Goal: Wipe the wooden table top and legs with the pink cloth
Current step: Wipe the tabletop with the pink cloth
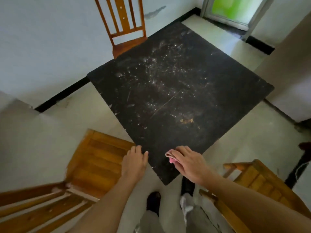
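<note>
A dark, square wooden table top (176, 91) fills the middle of the view, one corner pointing at me; pale dusty specks and scratches cover it. My right hand (188, 163) lies flat near that near corner and presses a folded pink cloth (170, 157) onto the top; only the cloth's left edge shows from under the fingers. My left hand (134, 163) rests on the table's near left edge, fingers over the rim. The table legs are hidden under the top.
Three orange wooden chairs stand around the table: one at the far side (124, 27), one at the near left (94, 158), one at the near right (255, 180). My feet (153, 202) stand on the pale floor below the near corner. A doorway (235, 9) opens at the back right.
</note>
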`<state>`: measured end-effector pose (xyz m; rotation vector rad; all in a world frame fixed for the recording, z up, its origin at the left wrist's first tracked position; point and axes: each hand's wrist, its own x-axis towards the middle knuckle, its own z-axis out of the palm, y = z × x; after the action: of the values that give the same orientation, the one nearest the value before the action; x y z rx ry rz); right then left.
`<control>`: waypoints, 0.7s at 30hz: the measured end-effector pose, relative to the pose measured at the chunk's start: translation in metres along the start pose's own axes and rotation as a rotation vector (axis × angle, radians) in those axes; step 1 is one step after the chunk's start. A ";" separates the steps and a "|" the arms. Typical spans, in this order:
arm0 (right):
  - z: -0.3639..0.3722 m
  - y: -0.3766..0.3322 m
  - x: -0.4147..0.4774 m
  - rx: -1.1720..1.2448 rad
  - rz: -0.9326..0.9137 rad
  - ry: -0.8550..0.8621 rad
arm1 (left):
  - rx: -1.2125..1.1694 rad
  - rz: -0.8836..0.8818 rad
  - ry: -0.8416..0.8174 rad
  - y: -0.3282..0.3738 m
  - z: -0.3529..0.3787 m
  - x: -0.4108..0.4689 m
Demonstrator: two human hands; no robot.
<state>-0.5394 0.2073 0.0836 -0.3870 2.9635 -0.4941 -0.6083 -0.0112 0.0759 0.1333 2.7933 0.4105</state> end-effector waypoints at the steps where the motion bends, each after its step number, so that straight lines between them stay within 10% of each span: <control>1: 0.007 0.002 0.005 -0.008 -0.080 -0.035 | -0.026 -0.069 0.000 0.002 0.006 0.004; 10: 0.058 0.037 0.036 -0.040 -0.649 -0.211 | -0.214 -0.403 0.002 0.009 0.048 0.035; 18: 0.006 0.094 0.191 0.031 -0.075 0.200 | -0.461 -0.486 0.022 0.004 0.053 0.027; 21: -0.007 0.091 0.167 -0.017 -0.205 0.251 | -0.631 -0.554 0.008 0.001 0.058 0.024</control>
<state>-0.7218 0.2479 0.0487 -0.6840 3.1867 -0.5777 -0.6127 0.0086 0.0165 -0.7533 2.4147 1.0895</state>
